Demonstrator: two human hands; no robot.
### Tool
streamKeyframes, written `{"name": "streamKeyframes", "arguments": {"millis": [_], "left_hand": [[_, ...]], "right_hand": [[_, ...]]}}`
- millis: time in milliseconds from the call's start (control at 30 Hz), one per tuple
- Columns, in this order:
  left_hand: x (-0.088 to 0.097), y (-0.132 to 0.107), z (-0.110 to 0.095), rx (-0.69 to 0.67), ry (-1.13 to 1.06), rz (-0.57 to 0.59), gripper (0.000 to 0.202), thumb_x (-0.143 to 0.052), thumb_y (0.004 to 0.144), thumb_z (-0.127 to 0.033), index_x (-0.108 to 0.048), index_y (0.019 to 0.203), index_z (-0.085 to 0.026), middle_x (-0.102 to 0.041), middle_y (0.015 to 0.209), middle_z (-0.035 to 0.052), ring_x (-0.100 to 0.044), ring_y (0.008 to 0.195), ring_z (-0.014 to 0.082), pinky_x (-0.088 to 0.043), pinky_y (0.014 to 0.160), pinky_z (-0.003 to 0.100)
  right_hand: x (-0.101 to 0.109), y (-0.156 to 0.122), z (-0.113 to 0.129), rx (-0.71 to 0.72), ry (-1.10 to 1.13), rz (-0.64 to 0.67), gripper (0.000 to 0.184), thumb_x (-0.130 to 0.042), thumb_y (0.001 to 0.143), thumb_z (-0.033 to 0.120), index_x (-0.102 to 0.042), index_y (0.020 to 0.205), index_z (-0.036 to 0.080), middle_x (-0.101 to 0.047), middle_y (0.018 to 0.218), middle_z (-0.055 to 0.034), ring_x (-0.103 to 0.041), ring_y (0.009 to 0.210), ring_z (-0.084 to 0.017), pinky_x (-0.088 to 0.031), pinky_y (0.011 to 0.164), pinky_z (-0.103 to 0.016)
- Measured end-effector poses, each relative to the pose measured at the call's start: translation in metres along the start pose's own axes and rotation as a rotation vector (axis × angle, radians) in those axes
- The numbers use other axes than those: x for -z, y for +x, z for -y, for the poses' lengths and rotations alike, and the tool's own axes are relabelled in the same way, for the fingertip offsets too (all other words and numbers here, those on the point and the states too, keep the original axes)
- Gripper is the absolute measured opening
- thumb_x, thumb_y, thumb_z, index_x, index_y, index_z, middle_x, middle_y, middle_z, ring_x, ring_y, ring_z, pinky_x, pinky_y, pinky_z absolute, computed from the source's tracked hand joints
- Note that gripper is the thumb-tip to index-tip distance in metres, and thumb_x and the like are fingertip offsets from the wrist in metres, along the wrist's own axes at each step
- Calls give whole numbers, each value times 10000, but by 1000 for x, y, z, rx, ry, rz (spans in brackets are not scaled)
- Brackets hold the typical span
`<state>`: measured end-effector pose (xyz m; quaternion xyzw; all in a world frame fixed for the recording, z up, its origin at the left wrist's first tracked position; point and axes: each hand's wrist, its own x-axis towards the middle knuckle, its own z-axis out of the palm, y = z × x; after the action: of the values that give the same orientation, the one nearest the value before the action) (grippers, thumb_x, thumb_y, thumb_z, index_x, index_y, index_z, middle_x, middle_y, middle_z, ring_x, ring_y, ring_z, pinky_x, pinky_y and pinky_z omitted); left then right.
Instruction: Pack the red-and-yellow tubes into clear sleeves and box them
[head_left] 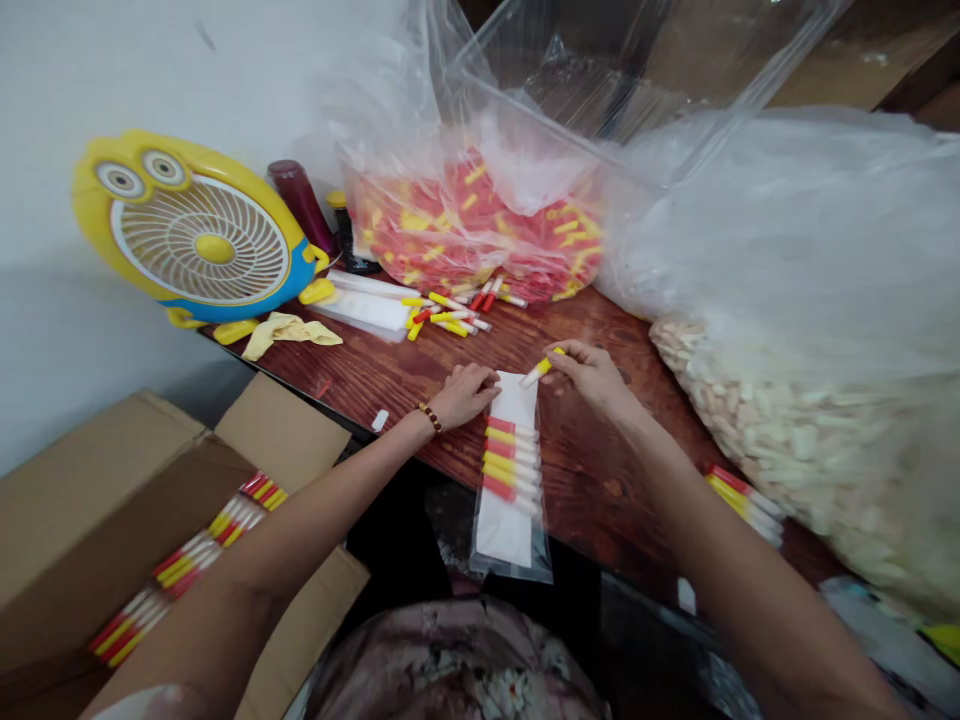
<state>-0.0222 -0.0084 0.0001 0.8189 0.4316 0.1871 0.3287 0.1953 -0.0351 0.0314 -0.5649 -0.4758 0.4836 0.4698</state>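
At the centre of the frame the left hand (469, 393) rests with its fingers curled onto the upper edge of a long clear plastic sleeve (511, 530) backed by a white card, holding that end down on the dark reddish wooden table (420, 370) — seemingly so the mouth stays put and the film does not slide. Just right of it the right hand (589, 370) is pinched on a small white tube with a yellow cap (536, 372), gripping the capped end so the white end slants down-left, right at the sleeve's mouth. The hands are near each other but apart, with the sleeve's top between them. Lower in the sleeve a row of red- and yellow-capped tubes (511, 465) lies crosswise, side by side and touching, probably kept in line by the narrow card. Above centre, loose tubes (450, 315) lie scattered beside a big clear bag of red and yellow tubes (472, 230) — within easy reach of either hand. A yellow cartoon-faced fan (191, 235) stands at the upper left, facing the person. At the lower left an open brown cardboard box (82, 500) holds filled strips (187, 560), and a large clear bag of pale pieces (810, 430) fills the right side
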Motion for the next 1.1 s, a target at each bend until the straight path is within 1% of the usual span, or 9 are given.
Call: {"name": "streamKeyframes", "arguments": {"millis": [100,200,267,333,500,733,933,1000,1100], "left_hand": [[2,4,2,6,113,84,172,-531,867,-340,-625,864,-196,-614,1002,51,-472,997,227,-328,918,397],[3,8,1,-7,105,121,105,-588,824,-290,-607,799,-190,-618,953,37,-459,994,231,-315,896,383],[3,11,2,-21,63,132,78,-589,818,-260,-595,796,-185,-622,924,29,-455,1007,232,-302,896,381],[2,13,4,-48,8,148,90,-571,836,-266,-584,806,-182,-624,900,20,-460,1004,224,-294,896,376],[-4,14,10,-79,-47,121,90,-554,854,-266,-579,832,-182,-621,896,6,-472,992,198,-281,911,362],[-10,11,8,-59,-3,73,103,-558,860,-277,-568,823,-181,-625,916,16,-485,987,199,-286,898,362],[-12,8,4,-45,16,41,140,-554,870,-322,-556,829,-188,-627,929,31,-484,1000,211,-294,903,361],[-13,7,3,-40,11,29,141,-558,867,-324,-556,828,-188,-625,917,33,-485,989,210,-296,899,357],[-12,8,3,-41,5,6,158,-553,873,-334,-561,819,-186,-621,893,29,-491,959,202,-300,883,344]], "right_hand": [[-3,19,-6,-25,-34,-53,350,-756,665,392,-558,863,181,-638,687,-5,-608,514,-119,-450,402,-194],[-13,32,-14,-21,-80,-135,343,-743,672,336,-500,863,189,-614,631,26,-596,479,-115,-424,371,-177],[-20,36,-18,-25,-121,-153,291,-718,697,305,-490,833,188,-609,609,29,-592,474,-110,-413,367,-165],[-26,36,-21,-47,-168,-103,235,-702,712,275,-508,804,180,-603,579,27,-576,458,-104,-407,368,-162],[-33,23,-26,-72,-277,140,151,-684,723,266,-585,760,159,-599,541,11,-555,461,-104,-408,390,-172],[-34,9,-33,-16,-333,151,171,-643,741,325,-610,768,160,-627,577,-1,-571,493,-117,-380,410,-185],[-33,9,-41,63,-247,302,206,-611,755,375,-609,770,169,-601,528,18,-551,493,-117,-415,492,-214],[-33,8,-41,60,-223,365,211,-606,758,382,-599,755,171,-598,517,17,-549,486,-117,-417,501,-220],[-31,8,-36,19,-235,416,211,-597,758,380,-598,745,169,-585,503,18,-527,456,-109,-370,456,-207]]}}
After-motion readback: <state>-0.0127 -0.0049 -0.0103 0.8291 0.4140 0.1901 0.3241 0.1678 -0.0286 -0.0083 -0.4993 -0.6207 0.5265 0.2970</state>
